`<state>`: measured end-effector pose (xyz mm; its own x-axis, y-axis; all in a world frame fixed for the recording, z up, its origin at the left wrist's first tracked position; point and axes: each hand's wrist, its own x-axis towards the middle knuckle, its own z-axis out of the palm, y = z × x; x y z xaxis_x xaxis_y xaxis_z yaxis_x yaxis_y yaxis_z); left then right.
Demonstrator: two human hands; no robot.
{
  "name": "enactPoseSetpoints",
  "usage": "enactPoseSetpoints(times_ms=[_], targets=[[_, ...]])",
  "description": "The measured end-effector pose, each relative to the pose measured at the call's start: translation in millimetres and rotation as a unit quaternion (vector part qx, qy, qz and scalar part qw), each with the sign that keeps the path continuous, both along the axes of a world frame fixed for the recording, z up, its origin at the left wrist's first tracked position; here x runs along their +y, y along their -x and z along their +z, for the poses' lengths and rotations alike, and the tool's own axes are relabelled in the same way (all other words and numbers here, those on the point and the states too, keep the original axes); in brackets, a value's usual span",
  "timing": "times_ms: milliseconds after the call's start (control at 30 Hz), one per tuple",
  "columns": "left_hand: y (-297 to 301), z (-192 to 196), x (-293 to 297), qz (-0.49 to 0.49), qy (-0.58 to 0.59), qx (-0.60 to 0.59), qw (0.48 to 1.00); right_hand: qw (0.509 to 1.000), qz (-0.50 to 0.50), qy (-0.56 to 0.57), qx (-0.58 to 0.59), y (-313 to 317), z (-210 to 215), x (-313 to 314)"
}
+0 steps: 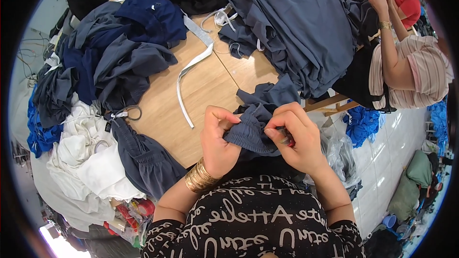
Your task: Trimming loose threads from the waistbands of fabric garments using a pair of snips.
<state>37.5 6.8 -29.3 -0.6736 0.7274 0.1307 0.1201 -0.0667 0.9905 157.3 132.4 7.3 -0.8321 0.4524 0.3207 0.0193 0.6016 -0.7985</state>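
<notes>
A dark grey-blue garment with a gathered elastic edge (249, 131) is held up in front of my body, above the near edge of the table. My left hand (219, 138) pinches the gathered edge between thumb and fingers. On the other side, my right hand (300, 138) has its thumb and fingers closed on the same cloth. A small dark tool with a bit of red (288, 138) shows inside the curled right fingers; its kind is mostly hidden. The rest of the garment trails back over the table edge.
A wooden table (172, 100) carries a large grey-blue cloth pile (301, 24), a navy and grey pile (119, 48) and a white strip (193, 62). White garments (95, 162) hang at the left. To the right, a person in a striped top (411, 67) handles something small.
</notes>
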Motion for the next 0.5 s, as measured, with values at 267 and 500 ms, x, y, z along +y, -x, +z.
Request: enactPoseSetpoints(times_ms=[267,500], targets=[[-1,0,4,-0.025,0.022,0.034,0.999,0.888,0.157,0.430,0.031,5,-10,4],[4,-12,7,-0.024,0.031,0.014,0.999,0.892,0.181,0.415,-0.005,-4,-20,20]])
